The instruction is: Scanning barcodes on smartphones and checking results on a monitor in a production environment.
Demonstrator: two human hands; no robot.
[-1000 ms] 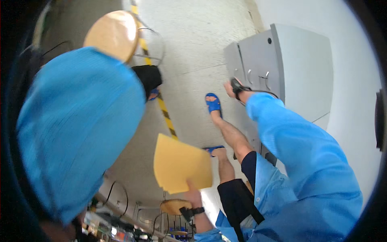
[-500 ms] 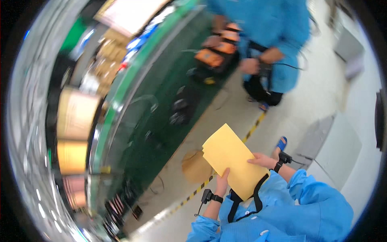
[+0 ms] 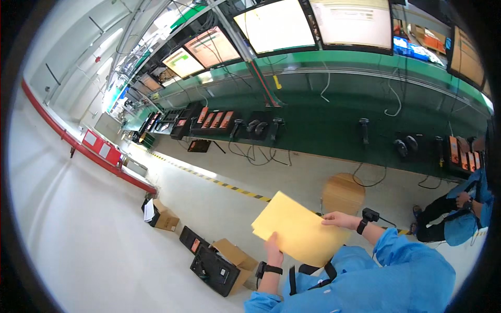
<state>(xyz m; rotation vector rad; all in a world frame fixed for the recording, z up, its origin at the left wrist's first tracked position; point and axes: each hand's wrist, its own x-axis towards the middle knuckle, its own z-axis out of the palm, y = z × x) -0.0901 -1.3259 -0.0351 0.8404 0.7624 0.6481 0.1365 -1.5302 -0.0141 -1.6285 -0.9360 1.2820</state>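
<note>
A small stack of yellow paper sheets [image 3: 300,229] is held in front of my body, its edges slightly fanned at the left corner. My left hand [image 3: 273,249] grips the lower left edge with the thumb on top. My right hand [image 3: 340,220] pinches the upper right edge, fingers mostly hidden beneath. Both wrists wear black straps with small black boxes. Below the sheets, a round wooden stool [image 3: 343,192] stands on the floor near the bench.
A long green bench [image 3: 318,130] runs across, with monitors [image 3: 274,26] above and scanners [image 3: 364,130] and orange-black devices on it. Cardboard boxes [image 3: 166,215] and black cases [image 3: 215,268] lie on the floor at left. Another person in blue [image 3: 462,219] stands at right.
My view has swung left along the bench, so the other person now appears at the far right and the floor boxes show. The yellow sheets stay in both hands, turned flatter.
</note>
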